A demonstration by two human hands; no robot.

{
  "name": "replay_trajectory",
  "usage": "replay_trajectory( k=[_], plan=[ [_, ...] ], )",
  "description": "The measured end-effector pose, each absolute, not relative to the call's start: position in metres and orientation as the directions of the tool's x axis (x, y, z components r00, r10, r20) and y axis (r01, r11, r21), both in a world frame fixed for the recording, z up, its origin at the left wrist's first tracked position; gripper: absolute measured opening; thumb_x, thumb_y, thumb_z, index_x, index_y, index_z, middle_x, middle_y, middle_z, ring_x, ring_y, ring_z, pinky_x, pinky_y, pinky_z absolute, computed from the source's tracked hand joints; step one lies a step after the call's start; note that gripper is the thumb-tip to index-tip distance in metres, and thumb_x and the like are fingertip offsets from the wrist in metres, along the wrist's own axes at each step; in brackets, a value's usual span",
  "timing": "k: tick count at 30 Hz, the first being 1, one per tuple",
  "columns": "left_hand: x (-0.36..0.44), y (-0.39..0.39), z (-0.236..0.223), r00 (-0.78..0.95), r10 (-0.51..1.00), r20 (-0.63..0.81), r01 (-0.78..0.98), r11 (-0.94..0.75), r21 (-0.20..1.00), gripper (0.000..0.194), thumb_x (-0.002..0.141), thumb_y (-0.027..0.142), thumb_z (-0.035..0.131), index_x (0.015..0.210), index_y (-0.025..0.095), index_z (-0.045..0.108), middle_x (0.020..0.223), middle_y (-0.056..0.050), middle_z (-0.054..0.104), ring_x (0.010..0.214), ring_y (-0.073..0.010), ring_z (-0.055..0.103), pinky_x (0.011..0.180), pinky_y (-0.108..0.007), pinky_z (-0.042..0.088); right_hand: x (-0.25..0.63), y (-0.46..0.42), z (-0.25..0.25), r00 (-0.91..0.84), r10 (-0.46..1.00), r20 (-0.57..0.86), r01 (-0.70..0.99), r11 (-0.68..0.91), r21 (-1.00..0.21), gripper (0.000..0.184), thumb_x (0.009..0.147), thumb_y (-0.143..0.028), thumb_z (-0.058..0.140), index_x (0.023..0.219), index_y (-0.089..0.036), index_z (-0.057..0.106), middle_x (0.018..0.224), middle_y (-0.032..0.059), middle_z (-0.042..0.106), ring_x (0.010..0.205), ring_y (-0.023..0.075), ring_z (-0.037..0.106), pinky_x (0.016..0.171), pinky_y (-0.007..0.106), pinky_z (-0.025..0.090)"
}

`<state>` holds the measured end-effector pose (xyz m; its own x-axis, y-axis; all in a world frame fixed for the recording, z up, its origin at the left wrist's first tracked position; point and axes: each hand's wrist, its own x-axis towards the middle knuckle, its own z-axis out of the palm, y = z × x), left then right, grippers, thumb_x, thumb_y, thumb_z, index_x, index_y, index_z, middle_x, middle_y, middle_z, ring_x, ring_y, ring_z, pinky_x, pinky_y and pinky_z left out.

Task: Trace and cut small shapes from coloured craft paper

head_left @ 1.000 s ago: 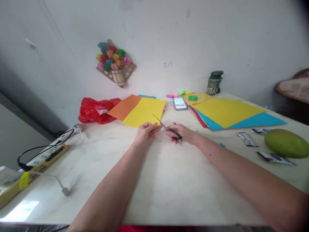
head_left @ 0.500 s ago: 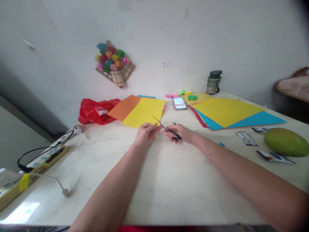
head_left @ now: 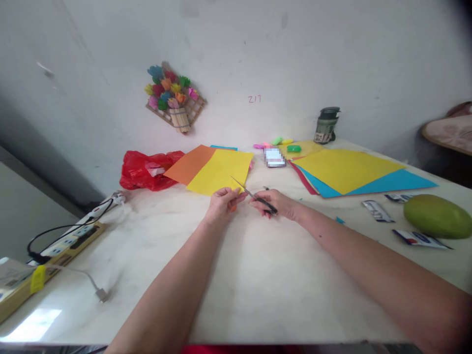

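Note:
My right hand (head_left: 279, 202) grips a pair of scissors (head_left: 266, 205) by the black handles, their thin blades pointing up and left. Close beside it, my left hand (head_left: 220, 204) is closed in a pinch near the blades. A small orange piece (head_left: 233, 208), seemingly paper, shows below its fingertips; most of it is hidden. Just beyond both hands lies a yellow sheet (head_left: 222, 169) of paper, partly over an orange sheet (head_left: 191, 165). The blade tips appear in front of the yellow sheet; I cannot tell whether they touch it.
A red plastic bag (head_left: 145, 169) and a power strip (head_left: 68, 242) are on the left. Behind the hands lies a phone (head_left: 275, 156). To the right are more yellow and blue sheets (head_left: 409, 182), a green fruit (head_left: 437, 216), small packets (head_left: 378, 211) and a bottle (head_left: 326, 126).

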<state>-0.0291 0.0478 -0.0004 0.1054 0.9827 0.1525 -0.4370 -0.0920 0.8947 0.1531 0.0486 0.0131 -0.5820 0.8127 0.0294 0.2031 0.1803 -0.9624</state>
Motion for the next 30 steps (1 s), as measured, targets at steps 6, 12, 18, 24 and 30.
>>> replay_trajectory(
  k=[6,12,18,24,30],
  plan=[
    [-0.0291,0.0479,-0.0012,0.1,0.983,0.151,-0.443,-0.092,0.892,0.025,0.06,0.023,0.07,0.054,0.013,0.048,0.059,-0.002,0.061,0.076,-0.0189,0.064,0.072,-0.024,0.047,0.153,0.0499,0.0115,-0.58,0.814,0.038,0.193,0.182,-0.964,0.028,0.069,-0.036,0.057,0.085,-0.013,0.057,0.049,-0.0043,0.05,0.038,0.0044,0.044,0.036,0.016,0.036],
    [-0.0283,0.0485,-0.0013,0.088,0.986,0.143,-0.435,-0.091,0.896,0.026,0.059,0.024,0.072,0.054,0.013,0.048,0.06,-0.001,0.061,0.075,-0.0187,0.064,0.072,-0.025,0.047,0.1534,0.0516,0.0089,-0.574,0.818,0.046,0.181,0.181,-0.967,0.027,0.068,-0.034,0.057,0.086,-0.013,0.058,0.05,-0.0037,0.05,0.039,0.0049,0.044,0.037,0.016,0.037],
    [-0.0278,0.0479,0.0002,0.086,0.987,0.139,-0.432,-0.089,0.897,0.026,0.058,0.024,0.072,0.054,0.013,0.048,0.059,-0.001,0.06,0.075,-0.0183,0.064,0.072,-0.025,0.047,0.1525,0.0501,0.0111,-0.573,0.819,0.037,0.201,0.184,-0.962,0.032,0.068,-0.038,0.058,0.086,-0.012,0.057,0.048,-0.0042,0.048,0.038,0.0051,0.043,0.037,0.017,0.036],
    [-0.0275,0.047,0.0005,0.087,0.985,0.146,-0.436,-0.094,0.895,0.026,0.058,0.024,0.072,0.054,0.013,0.048,0.06,-0.001,0.06,0.076,-0.0186,0.064,0.074,-0.025,0.046,0.1518,0.0503,0.0107,-0.563,0.825,0.038,0.201,0.182,-0.962,0.034,0.067,-0.041,0.058,0.085,-0.012,0.057,0.048,-0.0044,0.048,0.039,0.0052,0.042,0.037,0.018,0.036],
    [-0.0278,0.0471,-0.0003,0.084,0.985,0.15,-0.445,-0.097,0.89,0.026,0.058,0.023,0.072,0.054,0.013,0.048,0.061,-0.001,0.061,0.074,-0.018,0.064,0.073,-0.025,0.047,0.1532,0.0527,0.008,-0.569,0.821,0.044,0.217,0.202,-0.955,0.035,0.067,-0.041,0.057,0.088,-0.012,0.057,0.048,-0.0044,0.049,0.037,0.0049,0.042,0.037,0.018,0.035]
  ],
)
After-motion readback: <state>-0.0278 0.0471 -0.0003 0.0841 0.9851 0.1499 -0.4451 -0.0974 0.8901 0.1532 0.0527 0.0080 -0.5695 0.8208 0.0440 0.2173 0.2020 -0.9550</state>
